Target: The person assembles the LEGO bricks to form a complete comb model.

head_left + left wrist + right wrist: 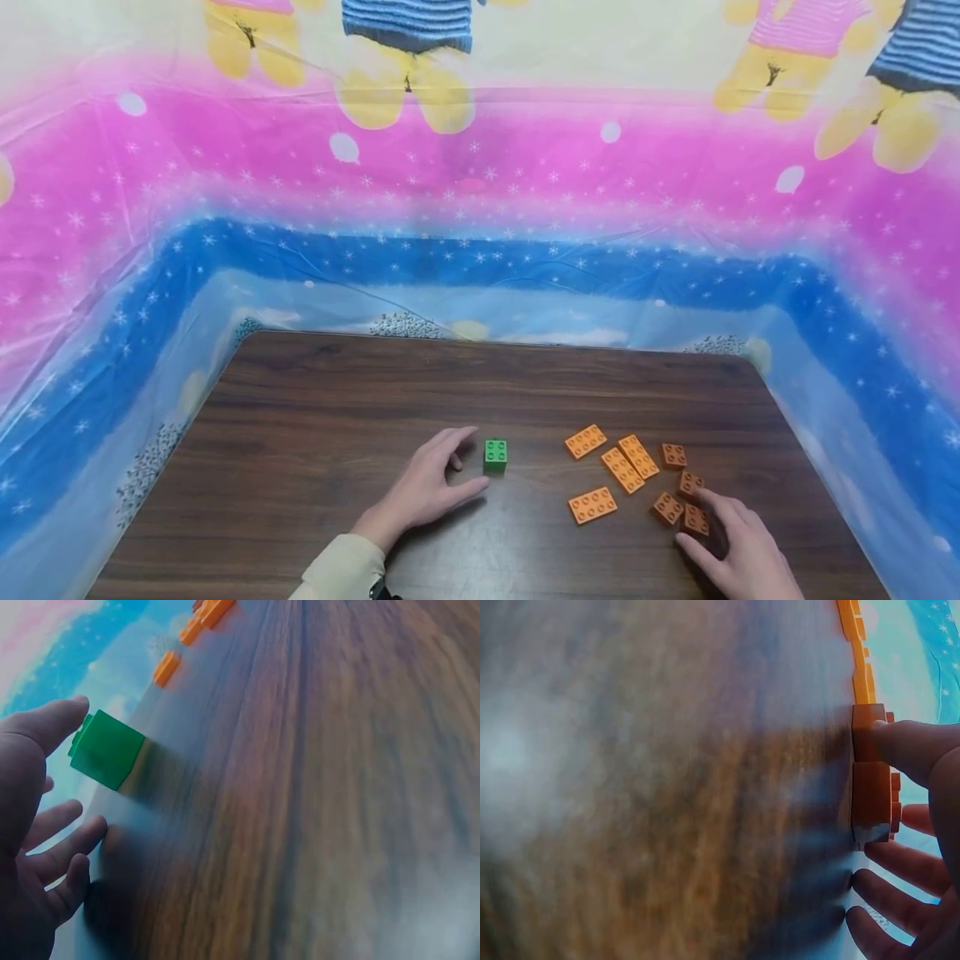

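A green toy building brick [495, 456] with studs on top stands on the table. My left hand [431, 479] is just left of it, thumb and fingers spread apart with nothing held; the left wrist view shows the same green brick [107, 750] beyond the thumb. On the right, several small dark-orange bricks [673, 456] sit in a loose group. Beside the nearest of them, my right hand [742, 546] has its thumb and fingers parted. In the right wrist view, the thumb [911, 742] overlaps one dark-orange brick [871, 799]; whether it touches is unclear.
Several thin, light-orange bricks [592, 505] lie between the green brick and the dark-orange group, two of them side by side. The dark wood-grain table [337, 392] ends at a patterned pink and blue cloth [480, 175] hanging behind and around it.
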A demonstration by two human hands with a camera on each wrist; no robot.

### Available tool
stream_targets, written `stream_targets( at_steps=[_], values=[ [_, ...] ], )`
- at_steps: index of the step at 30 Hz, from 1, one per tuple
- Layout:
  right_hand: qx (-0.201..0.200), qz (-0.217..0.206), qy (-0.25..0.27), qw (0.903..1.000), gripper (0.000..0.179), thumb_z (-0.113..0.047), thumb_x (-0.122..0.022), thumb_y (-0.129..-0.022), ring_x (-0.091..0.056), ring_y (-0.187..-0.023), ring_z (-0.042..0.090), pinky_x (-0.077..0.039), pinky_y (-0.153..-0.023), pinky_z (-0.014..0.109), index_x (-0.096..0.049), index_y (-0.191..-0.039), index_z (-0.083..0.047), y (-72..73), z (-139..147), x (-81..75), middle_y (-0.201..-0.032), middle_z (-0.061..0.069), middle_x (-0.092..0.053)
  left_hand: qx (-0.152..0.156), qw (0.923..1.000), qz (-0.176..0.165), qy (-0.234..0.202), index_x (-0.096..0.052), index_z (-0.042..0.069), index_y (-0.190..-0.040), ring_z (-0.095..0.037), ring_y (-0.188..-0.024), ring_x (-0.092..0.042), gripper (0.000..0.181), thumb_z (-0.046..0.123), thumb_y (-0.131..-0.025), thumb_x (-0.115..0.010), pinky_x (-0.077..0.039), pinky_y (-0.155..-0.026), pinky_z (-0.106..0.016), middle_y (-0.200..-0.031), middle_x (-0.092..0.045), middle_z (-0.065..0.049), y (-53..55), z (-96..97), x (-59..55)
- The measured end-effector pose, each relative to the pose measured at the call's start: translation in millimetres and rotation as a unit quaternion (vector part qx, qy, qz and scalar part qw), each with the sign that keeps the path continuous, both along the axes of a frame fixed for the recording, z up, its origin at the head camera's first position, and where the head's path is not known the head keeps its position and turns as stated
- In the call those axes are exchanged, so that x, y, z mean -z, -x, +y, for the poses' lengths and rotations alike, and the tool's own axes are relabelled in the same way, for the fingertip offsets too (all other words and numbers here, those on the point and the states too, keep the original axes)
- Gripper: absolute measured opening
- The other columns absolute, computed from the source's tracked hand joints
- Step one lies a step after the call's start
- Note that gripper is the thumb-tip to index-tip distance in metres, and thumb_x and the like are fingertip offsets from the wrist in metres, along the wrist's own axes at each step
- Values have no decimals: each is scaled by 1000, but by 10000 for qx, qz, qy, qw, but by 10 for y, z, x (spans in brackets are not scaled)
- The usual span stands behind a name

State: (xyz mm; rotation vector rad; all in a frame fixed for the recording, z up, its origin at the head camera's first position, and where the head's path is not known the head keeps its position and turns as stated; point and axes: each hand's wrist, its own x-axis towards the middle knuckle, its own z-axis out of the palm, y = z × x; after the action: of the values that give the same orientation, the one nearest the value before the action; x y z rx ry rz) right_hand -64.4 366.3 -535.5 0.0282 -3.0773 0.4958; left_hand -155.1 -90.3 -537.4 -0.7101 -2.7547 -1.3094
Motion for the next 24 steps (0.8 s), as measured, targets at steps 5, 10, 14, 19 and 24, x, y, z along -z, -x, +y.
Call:
stream_targets(
  at_steps=[5,10,14,19,24],
  values=[
    [-76,-162,-33,9998,76,-63,-78,-88,-64,-115,47,-49,-91,67,-67,-136,-4,27,8,8,-126,20,-70,-55,9999,-54,-104,-57,7,-148,-13,-88,-62,68,36,-92,-83,-52,-79,-30,-134,-66,-6,24,43,23],
    [-111,-213,-78,9997,70,-56,-82,-87,-65,-112,44,-50,-91,66,-69,-131,-3,39,15,7,-122,18,-72,-66,9998,-138,-90,-61,9,-144,-13,-87,-61,62,34,-92,-83,-51,-78,-29,-130,-68,-3,33,62,23],
    [-131,-236,-118,9996,66,-51,-84,-86,-66,-110,43,-50,-91,66,-70,-129,-3,37,23,10,-119,17,-72,-67,9999,-138,21,-63,12,-142,-11,-86,-61,58,33,-93,-83,-50,-75,-27,-128,-70,0,48,74,27],
    [-122,-327,-185,9992,63,-47,-85,-87,-66,-109,43,-51,-90,65,-71,-128,-1,49,40,7,-117,17,-73,-197,9996,-63,182,-67,17,-138,-7,-83,-60,52,34,-92,-83,-48,-70,-25,-124,-72,5,71,94,48],
    [-93,-433,-222,9988,61,-45,-83,-89,-65,-110,46,-51,-90,65,-71,-128,0,77,74,-17,-118,19,-72,-369,9982,22,473,-70,24,-135,-5,-81,-58,49,41,-91,-82,-44,-64,-25,-111,-72,11,81,124,68]
  ],
)
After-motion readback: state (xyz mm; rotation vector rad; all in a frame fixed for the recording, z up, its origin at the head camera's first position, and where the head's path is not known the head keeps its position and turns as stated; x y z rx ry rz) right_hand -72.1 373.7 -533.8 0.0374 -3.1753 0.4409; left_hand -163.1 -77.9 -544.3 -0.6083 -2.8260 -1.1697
